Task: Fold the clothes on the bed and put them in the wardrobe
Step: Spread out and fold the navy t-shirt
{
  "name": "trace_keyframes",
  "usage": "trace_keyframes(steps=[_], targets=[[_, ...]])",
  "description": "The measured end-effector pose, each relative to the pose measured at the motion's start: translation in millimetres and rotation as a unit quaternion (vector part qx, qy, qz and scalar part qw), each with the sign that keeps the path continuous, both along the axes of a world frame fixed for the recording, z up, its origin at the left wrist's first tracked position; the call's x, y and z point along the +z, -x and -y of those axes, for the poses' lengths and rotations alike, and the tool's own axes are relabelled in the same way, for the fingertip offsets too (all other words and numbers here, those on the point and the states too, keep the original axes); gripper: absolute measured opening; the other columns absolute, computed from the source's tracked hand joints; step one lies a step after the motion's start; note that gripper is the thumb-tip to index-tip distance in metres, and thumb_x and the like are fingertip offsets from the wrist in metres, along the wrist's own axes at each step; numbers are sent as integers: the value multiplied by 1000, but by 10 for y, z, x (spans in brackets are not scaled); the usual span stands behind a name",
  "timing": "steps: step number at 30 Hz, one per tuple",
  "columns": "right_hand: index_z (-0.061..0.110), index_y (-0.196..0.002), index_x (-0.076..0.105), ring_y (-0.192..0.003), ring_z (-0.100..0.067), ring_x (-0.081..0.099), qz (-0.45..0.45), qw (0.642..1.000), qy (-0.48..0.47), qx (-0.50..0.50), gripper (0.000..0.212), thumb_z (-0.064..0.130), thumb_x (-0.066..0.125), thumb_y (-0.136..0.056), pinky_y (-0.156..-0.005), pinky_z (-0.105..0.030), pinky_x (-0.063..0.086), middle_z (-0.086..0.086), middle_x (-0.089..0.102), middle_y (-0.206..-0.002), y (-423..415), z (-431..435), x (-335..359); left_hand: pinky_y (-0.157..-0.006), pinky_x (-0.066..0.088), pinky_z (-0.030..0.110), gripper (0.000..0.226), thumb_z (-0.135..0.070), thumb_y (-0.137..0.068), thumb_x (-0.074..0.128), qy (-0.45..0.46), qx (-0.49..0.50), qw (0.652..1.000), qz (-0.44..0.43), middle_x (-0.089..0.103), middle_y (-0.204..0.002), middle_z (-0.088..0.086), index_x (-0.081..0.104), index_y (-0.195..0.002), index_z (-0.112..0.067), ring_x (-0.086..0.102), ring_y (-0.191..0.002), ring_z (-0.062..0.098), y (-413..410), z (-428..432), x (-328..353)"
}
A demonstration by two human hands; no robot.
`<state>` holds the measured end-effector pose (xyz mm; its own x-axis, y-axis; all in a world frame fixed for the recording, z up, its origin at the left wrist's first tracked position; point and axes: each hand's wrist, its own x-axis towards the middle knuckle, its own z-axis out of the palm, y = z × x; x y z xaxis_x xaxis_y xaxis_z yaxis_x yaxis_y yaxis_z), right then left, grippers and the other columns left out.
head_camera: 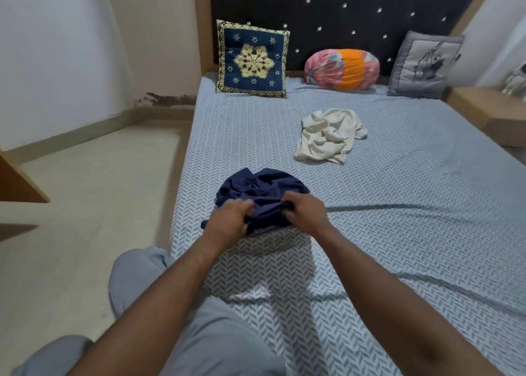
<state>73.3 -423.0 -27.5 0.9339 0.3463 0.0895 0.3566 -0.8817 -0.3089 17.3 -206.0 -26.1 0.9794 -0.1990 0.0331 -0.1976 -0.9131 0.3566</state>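
Far left edge: a brown wooden panel (17, 182) was cut off by the frame, so I couldn't tell what furniture it belonged to. Grey trousers (199, 333) filled the bottom, with the knee at the bed's near-left corner.

Left hand (227, 219) gripped the navy garment (262, 187), fingers curled into the cloth with the tips buried in the folds. The garment lay bunched near the left edge of the bed (398, 204). Its shape was hard to make out, so shirt or shorts was unclear. Right hand (306, 210) sat just beside the left and pinched a fold of the same garment, fingertips hidden under fabric.

Farther up the bed lay a white garment (330, 136), crumpled and well apart from the navy one.

Along the dark studded headboard (341, 5) stood a blue embroidered cushion (252, 59), a pink-orange bolster (341, 69) lying on its side, and a grey cushion (421, 65) leaning upright.

Far right: a wooden bedside shelf (484, 105) was partly cropped, and the pale object (516, 81) on it was cut off and blurred — unidentifiable.
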Motion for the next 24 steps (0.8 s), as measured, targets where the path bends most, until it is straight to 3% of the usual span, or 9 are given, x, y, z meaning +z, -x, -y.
trace_keyframes(steps=[3,6,8,11,13,16,19,22,24], targets=[[26,-95,60,-76,-30,63,6,1000,1,-2,14,33,64,-84,-58,-35,47,-5,69,-84,-8,169,67,-65,41,34,17,-8,-80,56,-16,66,993,-93,55,-94,8,47,-90,-19,55,-89,28,-54,-175,-142],[23,-95,56,-75,-31,62,-78,995,40,38,15,33,63,-86,-59,-36,48,-6,63,-82,101,136,1,-60,45,31,16,-8,-81,57,80,103,966,-221,55,-80,9,45,-79,-19,57,-71,27,-57,-206,-330],[18,-96,53,-74,-28,59,-118,990,70,19,18,31,62,-87,-60,-36,47,-5,58,-82,172,111,-70,-60,49,32,21,-18,-80,66,112,119,944,-287,57,-79,10,46,-76,-19,58,-70,26,-28,-207,-430],[17,-99,49,-79,-29,59,-154,985,77,-14,21,28,63,-87,-61,-35,44,-7,58,-87,179,115,-154,-93,48,41,32,-46,-74,75,12,136,947,-291,51,-110,11,54,-84,-23,51,-107,32,25,-246,-514],[20,-115,49,-93,-31,62,-234,968,88,11,38,27,69,-84,-70,-39,50,-10,61,-103,148,140,-178,-103,42,43,47,-64,-68,74,40,173,943,-281,39,-118,10,59,-90,-25,43,-118,35,50,-283,-550],[29,-133,42,-106,-26,57,-295,952,70,44,68,37,78,-76,-83,-38,50,-4,56,-121,129,127,-173,-90,52,41,47,-57,-79,69,200,268,909,-250,54,-109,18,55,-85,-13,61,-103,35,31,-385,-688],[34,-120,46,-95,-19,58,-248,968,-10,27,57,51,77,-75,-75,-34,49,2,59,-108,146,-4,-189,-63,55,40,33,-35,-86,69,283,317,868,-257,67,-92,23,47,-88,-9,68,-73,32,26,-492,-822],[32,-112,53,-83,-15,57,-178,983,-12,39,46,56,73,-79,-64,-31,45,12,57,-89,173,-171,-255,-63,57,41,36,-33,-78,77,238,307,872,-296,70,-92,25,61,-87,-1,70,-78,34,80,-511,-860],[31,-112,60,-87,-15,61,-162,986,8,49,44,58,72,-79,-66,-31,47,8,64,-96,177,-260,-303,-59,55,35,42,-37,-73,79,210,296,880,-305,70,-87,23,64,-87,0,70,-77,32,139,-471,-812]])
